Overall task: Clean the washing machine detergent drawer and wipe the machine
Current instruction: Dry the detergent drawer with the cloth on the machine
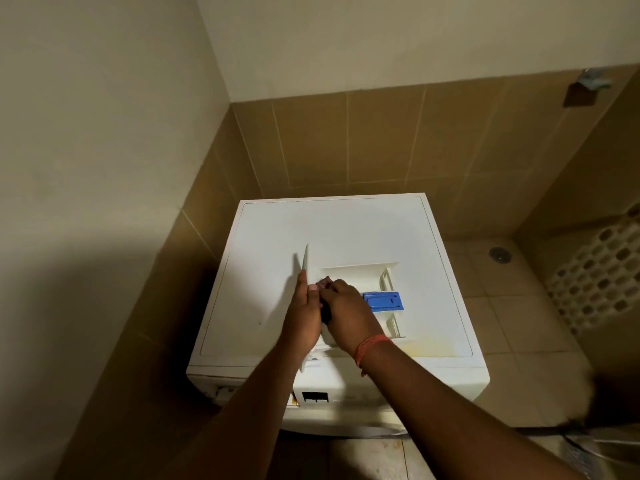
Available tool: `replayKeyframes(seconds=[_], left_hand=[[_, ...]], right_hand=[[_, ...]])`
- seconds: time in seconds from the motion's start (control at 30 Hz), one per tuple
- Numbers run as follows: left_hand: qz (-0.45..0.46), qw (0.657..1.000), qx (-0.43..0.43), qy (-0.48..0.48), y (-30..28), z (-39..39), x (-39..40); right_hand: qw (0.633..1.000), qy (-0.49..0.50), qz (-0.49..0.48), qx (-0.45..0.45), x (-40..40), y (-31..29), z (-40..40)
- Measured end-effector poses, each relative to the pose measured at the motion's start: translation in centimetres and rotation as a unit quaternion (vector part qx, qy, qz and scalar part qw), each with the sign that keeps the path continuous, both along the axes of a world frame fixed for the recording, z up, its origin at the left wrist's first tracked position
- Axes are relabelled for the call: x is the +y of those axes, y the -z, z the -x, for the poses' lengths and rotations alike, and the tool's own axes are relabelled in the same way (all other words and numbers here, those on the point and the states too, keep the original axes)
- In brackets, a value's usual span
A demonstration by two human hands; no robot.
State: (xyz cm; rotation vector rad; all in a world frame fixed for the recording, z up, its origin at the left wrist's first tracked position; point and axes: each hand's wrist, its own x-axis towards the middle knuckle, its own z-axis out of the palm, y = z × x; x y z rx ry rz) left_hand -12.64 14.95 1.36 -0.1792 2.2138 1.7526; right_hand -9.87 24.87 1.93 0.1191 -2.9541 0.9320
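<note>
The washing machine (346, 230) fills the corner of a tiled room, its flat white top serving as a workbench. That looks like the reason the detergent drawer (360, 282) is up here at all: it lies out of its slot, on the lid, where both hands can reach into it, open side up, lengthwise across the near half of the top. The empty drawer slot (315, 397) shows as a dark opening low on the front panel, partly behind the forearms.

The drawer's front panel (304, 258) stands on edge at the left end, and the left hand (302, 320) is pressed flat against it, fingers straight and together, braced rather than wrapped around anything. I judge that as steadying: holding the drawer so it cannot slide while the other hand works.

The right hand (346, 317) comes in over the near-left compartment, fingers curled down into it. Something dark (325, 311) shows between the two hands, perhaps a small brush or cloth, but it is too hidden to name, and whether the right hand is clamped on it I cannot tell.

Just beside the right hand's knuckles, to the right, sits the blue insert (383, 301), in its compartment, untouched. A red thread band (370, 348) circles the right wrist.

Wiping of the machine itself appears not yet started.
</note>
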Motion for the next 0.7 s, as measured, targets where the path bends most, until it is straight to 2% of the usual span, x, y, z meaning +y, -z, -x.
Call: replayKeyframes(seconds=[0.1, 0.2, 0.3, 0.43, 0.7], left_hand=[[0.026, 0.999, 0.019, 0.011, 0.0, -0.4, -0.1], [0.055, 0.998, 0.03, 0.017, 0.0, -0.2, -0.1], [0.053, 0.998, 0.021, 0.015, -0.1, -0.3, -0.1], [0.044, 0.999, 0.019, 0.011, 0.0, -0.2, -0.2], [-0.016, 1.0, -0.01, -0.015, 0.6, 0.0, -0.1]], right_hand=[[0.991, 0.107, 0.07, 0.028, -0.1, 0.3, 1.8], [0.988, 0.143, 0.048, 0.023, 0.0, -0.3, 5.5], [0.997, 0.07, -0.015, -0.025, 0.5, -0.6, 7.4], [0.995, -0.035, -0.062, -0.065, 1.6, -1.0, 6.0], [0.988, -0.136, -0.073, 0.001, 2.1, -0.1, 1.4]])
